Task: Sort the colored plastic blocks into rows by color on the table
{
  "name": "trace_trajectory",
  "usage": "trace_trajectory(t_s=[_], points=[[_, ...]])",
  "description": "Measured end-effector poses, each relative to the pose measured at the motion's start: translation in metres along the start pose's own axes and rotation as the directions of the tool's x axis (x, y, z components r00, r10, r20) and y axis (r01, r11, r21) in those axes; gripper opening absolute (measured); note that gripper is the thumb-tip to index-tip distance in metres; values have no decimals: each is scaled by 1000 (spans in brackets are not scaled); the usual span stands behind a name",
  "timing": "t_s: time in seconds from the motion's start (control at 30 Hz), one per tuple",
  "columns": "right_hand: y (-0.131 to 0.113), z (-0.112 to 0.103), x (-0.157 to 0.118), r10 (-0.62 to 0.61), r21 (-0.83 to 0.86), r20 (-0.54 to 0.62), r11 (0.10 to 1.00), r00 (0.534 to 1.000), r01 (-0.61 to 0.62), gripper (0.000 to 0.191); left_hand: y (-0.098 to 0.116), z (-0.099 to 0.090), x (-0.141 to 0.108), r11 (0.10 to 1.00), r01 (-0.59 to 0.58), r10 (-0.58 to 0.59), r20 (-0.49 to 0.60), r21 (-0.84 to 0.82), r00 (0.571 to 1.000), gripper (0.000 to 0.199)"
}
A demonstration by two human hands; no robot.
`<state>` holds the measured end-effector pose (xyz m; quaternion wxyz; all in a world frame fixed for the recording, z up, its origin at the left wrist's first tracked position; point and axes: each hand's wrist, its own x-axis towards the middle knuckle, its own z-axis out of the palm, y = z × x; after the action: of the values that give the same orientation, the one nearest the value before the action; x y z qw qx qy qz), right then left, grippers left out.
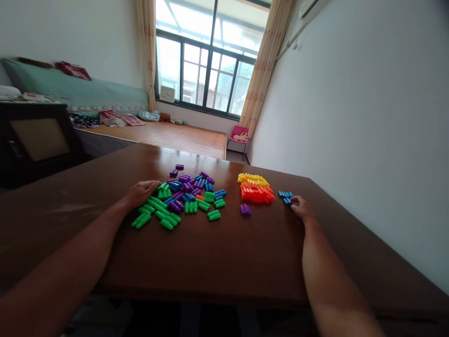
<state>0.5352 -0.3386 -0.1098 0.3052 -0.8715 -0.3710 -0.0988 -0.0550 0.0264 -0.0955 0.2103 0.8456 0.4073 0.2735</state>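
Observation:
My right hand (301, 208) pinches a small blue plastic piece (287, 201) at the right of the table. Just beyond it lies a short row of blue pieces (285, 194). Across the table, my left hand (143, 193) rests with fingers stretched out at the left edge of a mixed pile, beside the green pieces (164, 192); its fingertips are partly hidden. Purple pieces (187, 187) and more blue ones (209, 186) make up the rest of the pile, with a single orange piece (199, 197) among them. The pieces look like short joined tubes.
Yellow pieces (253, 179) and orange-red pieces (257, 192) lie in neat rows right of the middle. A lone purple piece (245, 209) sits in front of them. Beyond the brown table (224, 252) are a bed platform (182, 133) and a pink chair (239, 132).

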Motion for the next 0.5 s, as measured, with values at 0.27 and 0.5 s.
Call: trace_trajectory(t_s=[0.27,0.5], points=[[-11,4,2,131,-20,-25,991,991,-132,35,-1,0,1,999,10,-10,9,34,1000,67],[-18,15,5,56,8,-59,998,997,-55,43,6,2,-2,992,-34,34,-4,119,999,59]])
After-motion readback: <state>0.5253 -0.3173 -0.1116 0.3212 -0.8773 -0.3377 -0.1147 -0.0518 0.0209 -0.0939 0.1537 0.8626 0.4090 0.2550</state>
